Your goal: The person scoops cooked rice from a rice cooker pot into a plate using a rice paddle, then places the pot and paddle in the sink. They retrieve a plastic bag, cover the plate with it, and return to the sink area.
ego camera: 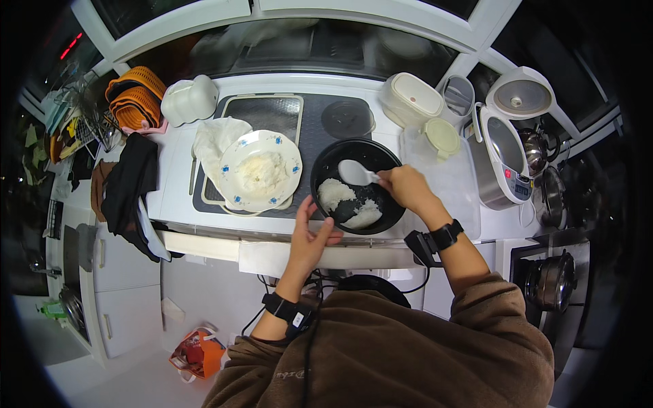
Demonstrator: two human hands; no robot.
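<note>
My right hand (410, 188) grips the handle of a white rice paddle (355, 173), whose blade is over the inside of a black round inner pot (393, 153). Two clumps of cooked white rice (335, 194) lie on the pot's bottom. At the pot's near-left rim is my left hand (312, 232), its fingers and thumb spread against the outside. To the left stands a white plate with blue flowers (240, 188), heaped with white rice or a similar pale food (262, 172). A white cloth (219, 137) lies behind and partly under the plate.
On the right, a rice cooker (497, 163) stands with its lid up, beside a clear plastic container (433, 196) and a pale green lidded jug (443, 138). A dark round lid (348, 119) lies behind the pot. Orange baskets (135, 97) and dark clothing (127, 183) occupy the left.
</note>
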